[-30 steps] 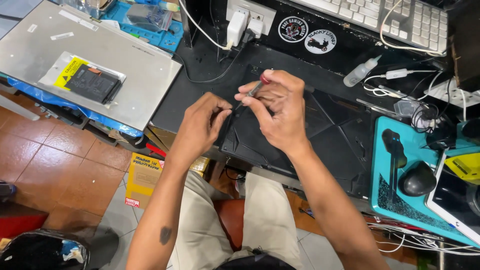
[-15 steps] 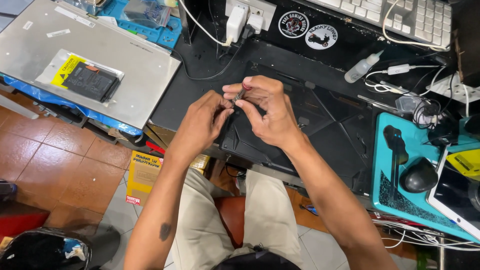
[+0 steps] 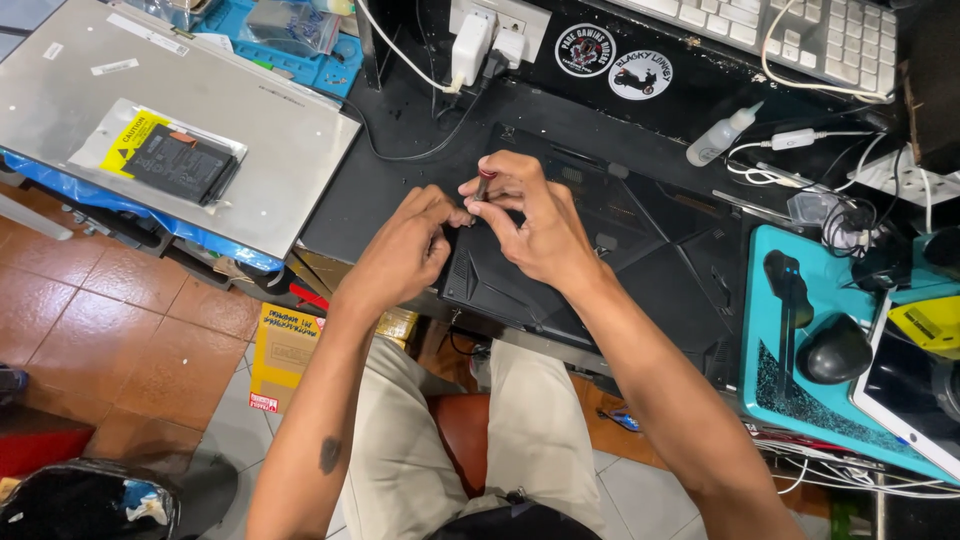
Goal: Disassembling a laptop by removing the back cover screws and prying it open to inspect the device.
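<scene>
Hands meet at the centre of the frame above a black laptop point(image 3: 600, 270) lying underside up on the table point(image 3: 380, 190). Right hand point(image 3: 535, 225) has its fingers pinched round a small dark-red screwdriver point(image 3: 483, 183), held upright. Left hand point(image 3: 405, 250) curls its fingers at the tool's lower end, though whether they grip anything cannot be told.

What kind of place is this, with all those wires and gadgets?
Most likely a computer repair bench. A black laptop lies bottom-up under both hands, the right hand pinches a small screwdriver, and a silver laptop, a keyboard and tangled cables lie around it.
</scene>
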